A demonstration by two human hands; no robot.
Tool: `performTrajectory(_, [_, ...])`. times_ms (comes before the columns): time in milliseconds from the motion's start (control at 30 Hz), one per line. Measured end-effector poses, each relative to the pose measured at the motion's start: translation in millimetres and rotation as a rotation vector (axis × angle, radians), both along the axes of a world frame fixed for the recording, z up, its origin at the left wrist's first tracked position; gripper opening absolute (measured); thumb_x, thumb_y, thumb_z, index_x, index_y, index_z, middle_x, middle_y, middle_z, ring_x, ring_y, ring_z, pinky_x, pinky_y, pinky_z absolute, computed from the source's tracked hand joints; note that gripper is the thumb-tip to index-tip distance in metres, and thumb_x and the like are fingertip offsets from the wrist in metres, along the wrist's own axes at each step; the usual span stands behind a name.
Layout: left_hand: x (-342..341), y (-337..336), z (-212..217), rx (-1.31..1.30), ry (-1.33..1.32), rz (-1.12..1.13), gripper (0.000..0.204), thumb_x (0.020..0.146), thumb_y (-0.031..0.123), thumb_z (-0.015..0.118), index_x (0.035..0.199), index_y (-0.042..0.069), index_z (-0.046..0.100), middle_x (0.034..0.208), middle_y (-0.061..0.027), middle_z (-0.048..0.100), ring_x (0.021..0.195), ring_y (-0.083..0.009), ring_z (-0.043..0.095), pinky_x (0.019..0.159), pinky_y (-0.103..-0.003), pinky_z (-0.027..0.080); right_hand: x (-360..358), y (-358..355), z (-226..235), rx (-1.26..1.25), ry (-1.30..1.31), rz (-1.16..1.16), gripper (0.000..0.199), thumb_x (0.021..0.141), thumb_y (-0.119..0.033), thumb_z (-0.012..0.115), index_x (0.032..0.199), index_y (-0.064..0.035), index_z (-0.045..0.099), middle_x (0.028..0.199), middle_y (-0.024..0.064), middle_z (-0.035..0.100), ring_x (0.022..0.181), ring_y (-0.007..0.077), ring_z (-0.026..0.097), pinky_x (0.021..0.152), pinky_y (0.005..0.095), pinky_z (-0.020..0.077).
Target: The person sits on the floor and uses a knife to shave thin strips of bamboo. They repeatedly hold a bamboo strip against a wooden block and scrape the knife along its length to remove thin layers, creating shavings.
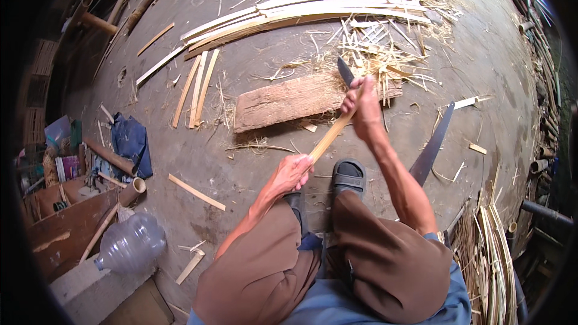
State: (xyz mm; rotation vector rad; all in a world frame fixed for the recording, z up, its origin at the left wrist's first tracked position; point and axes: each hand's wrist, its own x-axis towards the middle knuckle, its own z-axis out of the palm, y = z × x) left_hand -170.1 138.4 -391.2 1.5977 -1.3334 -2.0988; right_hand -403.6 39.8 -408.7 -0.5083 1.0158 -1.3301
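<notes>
My left hand grips the near end of a thin bamboo strip that slants up toward a wooden board lying on the floor. My right hand is closed on the handle of a knife, whose dark blade points away over the far end of the strip. The board has shavings scattered at its right end. I am seated, with brown trousers and a black sandal just below the strip.
A long saw blade lies on the floor to my right. Split bamboo slats are piled at the back, with loose strips beside them. A clear plastic bottle, a blue cloth and bamboo tubes sit at left. Bundled strips lie at right.
</notes>
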Motion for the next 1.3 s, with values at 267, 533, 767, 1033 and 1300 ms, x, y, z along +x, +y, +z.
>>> performTrajectory(267, [-1.4,-14.8,-17.5,-0.693,-0.361,0.129,0.028,0.104,0.027,0.050,0.094,0.002,0.060,0.061,-0.0180,0.054,0.051,-0.0361,0.051,0.052,-0.041,0.043,35.6,73.9,-34.2,0.207,0.790,0.433,0.058,0.099,-0.058,0.050,0.091,-0.0029,0.065,0.076,0.0067,0.067,0.070,0.0149,0.061,0.064,0.0339,0.0498])
performTrajectory(533, [23.3,-8.0,-12.9,-0.769,-0.367,0.206,0.022,0.102,0.018,0.053,0.113,0.001,0.062,0.074,-0.0237,0.056,0.065,-0.0401,0.057,0.061,-0.045,0.044,33.2,41.2,47.7,-0.289,0.679,0.009,0.037,0.106,-0.028,0.050,0.081,-0.0056,0.063,0.072,0.0014,0.062,0.064,0.0096,0.055,0.056,0.0269,0.0447])
performTrajectory(767, [22.8,-6.8,-32.2,-0.867,-0.381,0.239,0.028,0.102,0.020,0.054,0.124,0.004,0.062,0.076,-0.0212,0.057,0.065,-0.0371,0.057,0.062,-0.044,0.046,7.8,35.8,20.5,-0.102,0.631,0.020,0.049,0.108,-0.045,0.038,0.101,-0.0047,0.066,0.081,0.0046,0.064,0.074,0.0119,0.060,0.067,0.0271,0.0500])
performTrajectory(1033, [1.9,-5.8,-22.0,-0.970,-0.474,0.255,0.031,0.102,0.028,0.054,0.121,0.005,0.064,0.080,-0.0206,0.056,0.069,-0.0390,0.057,0.063,-0.048,0.044,46.0,30.4,12.0,0.022,0.686,0.416,0.034,0.100,-0.033,0.058,0.085,-0.0035,0.068,0.067,0.0040,0.064,0.060,0.0094,0.056,0.055,0.0288,0.0438])
performTrajectory(1300, [87.4,28.6,-84.8,-0.442,-0.439,0.832,0.039,0.104,0.037,0.049,0.088,0.004,0.058,0.065,-0.0082,0.049,0.058,-0.0198,0.050,0.055,-0.038,0.040,-54.4,26.2,29.6,-0.207,0.882,0.000,0.035,0.104,-0.032,0.052,0.124,-0.0036,0.059,0.110,0.0066,0.061,0.098,0.0147,0.059,0.089,0.0333,0.0475])
